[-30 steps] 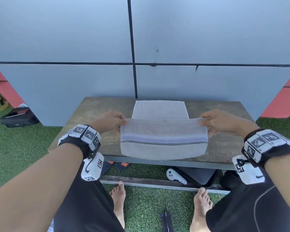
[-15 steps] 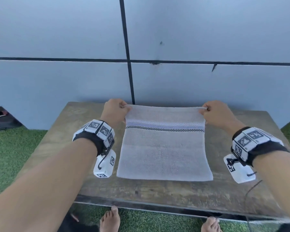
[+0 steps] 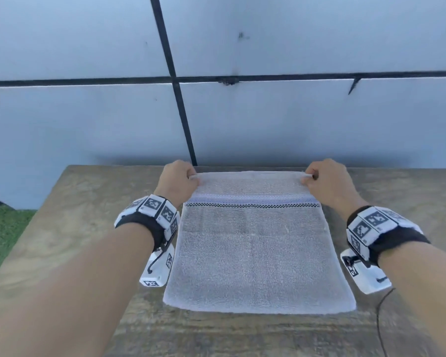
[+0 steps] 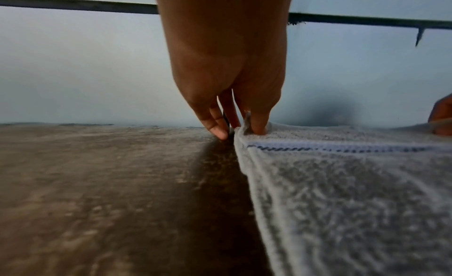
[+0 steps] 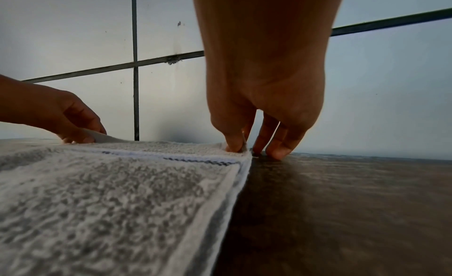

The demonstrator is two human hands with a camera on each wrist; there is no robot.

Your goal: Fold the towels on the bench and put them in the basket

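Note:
A white towel (image 3: 255, 248) with a blue and black checked band lies folded in half on the wooden bench (image 3: 83, 228), fold toward me. My left hand (image 3: 179, 180) pinches its far left corner (image 4: 242, 129) between thumb and fingers. At the far right corner (image 5: 238, 150) my right hand (image 3: 325, 180) pinches the cloth the same way. Both corners sit down at the bench's far edge by the wall. In the right wrist view the left hand (image 5: 61, 115) shows across the towel (image 5: 110, 193). No basket is in view.
A grey panelled wall (image 3: 268, 119) with dark seams rises straight behind the bench. Green artificial grass (image 3: 3, 228) shows at the left. Bare bench top (image 3: 402, 197) lies on both sides of the towel and in front of it.
Both hands carried the towel's near edge up and over to the far edge, folding it in half. The corners have now come down to the bench by the wall.

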